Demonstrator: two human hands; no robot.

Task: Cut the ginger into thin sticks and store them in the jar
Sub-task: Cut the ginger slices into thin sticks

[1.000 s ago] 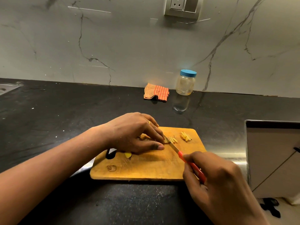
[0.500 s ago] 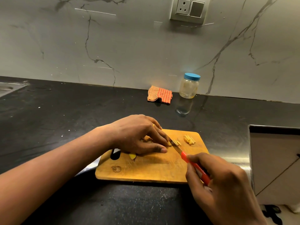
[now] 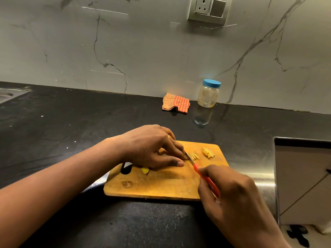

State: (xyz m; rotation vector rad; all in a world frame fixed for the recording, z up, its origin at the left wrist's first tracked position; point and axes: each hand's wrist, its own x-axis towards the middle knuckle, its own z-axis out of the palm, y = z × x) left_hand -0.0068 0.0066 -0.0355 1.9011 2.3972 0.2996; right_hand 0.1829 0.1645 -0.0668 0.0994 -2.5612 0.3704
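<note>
Step in hand: slicing. The pale yellow ginger piece (image 3: 161,151) lies on the rectangular wooden cutting board (image 3: 161,187) at the centre of the frame, not yet fully cut.
Left hand: the left hand (image 3: 152,147) is curled over the ginger piece, fingertips and thumb clamping it to the board; most of it is hidden underneath.
Right hand: the right hand (image 3: 236,199), lower right, is wrapped tight round the small red-handled knife (image 3: 207,181), whose blade meets the ginger just beside the left fingertips.
Cut so far: thin yellow ginger sticks (image 3: 208,152) lie in two small heaps right of the blade, and a yellow offcut (image 3: 145,170) lies near the board's slot.
Jar: the clear round jar with a blue lid (image 3: 208,95) stands upright, lid on, against the marble wall, upper right of centre and well apart from the board.
Doing it well: probably tuck the fingertips back, since the piece is small and the blade is close. Cut straight down in even, narrow strokes.
Beside the jar: a folded orange checked cloth (image 3: 176,104).
Writing: none readable — no label shows on the jar.
</note>
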